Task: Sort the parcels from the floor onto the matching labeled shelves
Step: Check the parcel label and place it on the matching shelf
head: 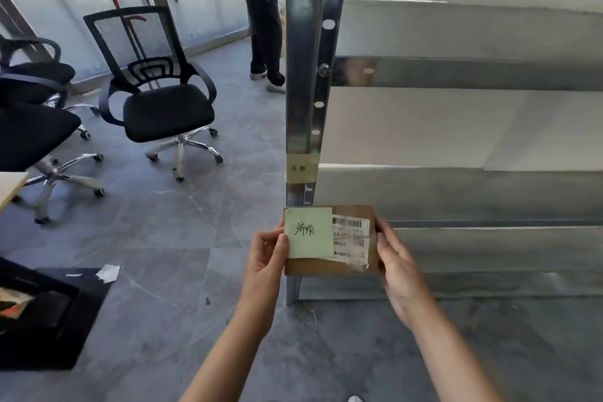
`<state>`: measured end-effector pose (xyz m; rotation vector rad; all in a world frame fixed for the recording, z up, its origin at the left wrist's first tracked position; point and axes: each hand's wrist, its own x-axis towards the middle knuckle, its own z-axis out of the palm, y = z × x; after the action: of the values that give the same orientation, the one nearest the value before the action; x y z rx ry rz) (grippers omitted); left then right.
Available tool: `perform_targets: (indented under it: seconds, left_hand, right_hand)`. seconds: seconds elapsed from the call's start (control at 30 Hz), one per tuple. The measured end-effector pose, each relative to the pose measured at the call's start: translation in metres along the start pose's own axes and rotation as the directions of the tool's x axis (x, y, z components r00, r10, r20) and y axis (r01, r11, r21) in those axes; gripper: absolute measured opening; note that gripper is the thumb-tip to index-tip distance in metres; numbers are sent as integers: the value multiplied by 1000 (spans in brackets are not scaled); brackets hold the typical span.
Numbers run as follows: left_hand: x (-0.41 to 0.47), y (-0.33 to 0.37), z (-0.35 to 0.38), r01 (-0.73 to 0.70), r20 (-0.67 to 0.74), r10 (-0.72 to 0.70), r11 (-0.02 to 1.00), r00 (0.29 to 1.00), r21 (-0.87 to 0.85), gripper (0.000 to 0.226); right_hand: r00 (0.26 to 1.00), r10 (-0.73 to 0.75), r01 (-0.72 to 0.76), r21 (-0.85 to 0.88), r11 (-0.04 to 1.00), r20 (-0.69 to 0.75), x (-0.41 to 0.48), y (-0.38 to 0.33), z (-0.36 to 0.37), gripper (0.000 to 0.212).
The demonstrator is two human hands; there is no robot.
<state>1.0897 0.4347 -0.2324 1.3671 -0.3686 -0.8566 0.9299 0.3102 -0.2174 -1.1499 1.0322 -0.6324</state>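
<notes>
A small brown cardboard parcel (329,266) is held up flat in front of the metal shelf rack. A green sticky note (308,233) with handwritten characters and a white barcode label (352,238) cover its face. My left hand (266,259) grips its left edge, thumb on the note. Along the parcel's right edge, my right hand (396,263) holds on. Just above the parcel, a yellowish label (301,169) with handwriting is taped to the rack's upright post (310,75). The shelf (456,127) beside that label is bare.
Black office chairs (156,88) stand to the left on the grey tiled floor. A person's legs (264,26) are behind the post. A black mat with a box (42,313) lies at lower left, with a scrap of white paper (108,272) near it.
</notes>
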Motion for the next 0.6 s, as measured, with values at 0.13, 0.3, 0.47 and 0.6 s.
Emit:
perform_targets:
  seconds: [0.13,0.3,0.47,0.6]
  left_hand:
    - [4,-8,-2,28,-1,-28,1000,1000,-3,32]
    - [9,-9,11,25,9,-26,1000,1000,8,36]
    - [17,-8,38,37,66,-38,999,997,16,35]
    - [24,-4,62,11,97,-13,1000,995,22,24]
  right_hand:
    - [1000,7,-7,-15,1000,-19,1,-1,2,39]
    - [999,-11,10,-27,1000,-51,4,-5,-11,38]
    - [996,-32,30,-27,999,-83,12,-17,-38,36]
    - [996,-46,44,-22,999,-82,23,-26,-62,36]
